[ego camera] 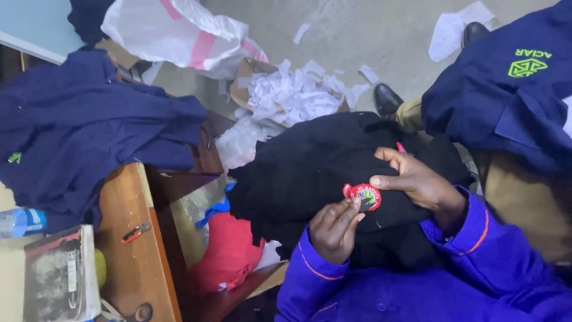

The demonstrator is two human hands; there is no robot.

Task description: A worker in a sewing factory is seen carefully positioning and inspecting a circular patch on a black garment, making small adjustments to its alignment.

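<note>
A round red badge (pixel 364 197) was pinched against black cloth (pixel 310 167) by left hand (pixel 333 229) fingers. The right hand (pixel 417 182) was pressed closed on the cloth just beside it.

A heaped black fabric garment (pixel 316 173) is filling the middle of the view, lying over the lap and blocking any low path between the left hand (pixel 333 229) and the right hand (pixel 417 182), which are working close together on its top. To the right, a navy blue jacket (pixel 506 89) worn by another person is crowding that side. To the left, a wooden counter (pixel 128 238) is standing, its far part buried under a crumpled navy garment (pixel 77 125); a bare strip of its top is lying open around a small red-handled tool (pixel 136 232). Beyond the black garment, white paper scraps (pixel 295 95) are littering the grey floor (pixel 369 30).
</note>
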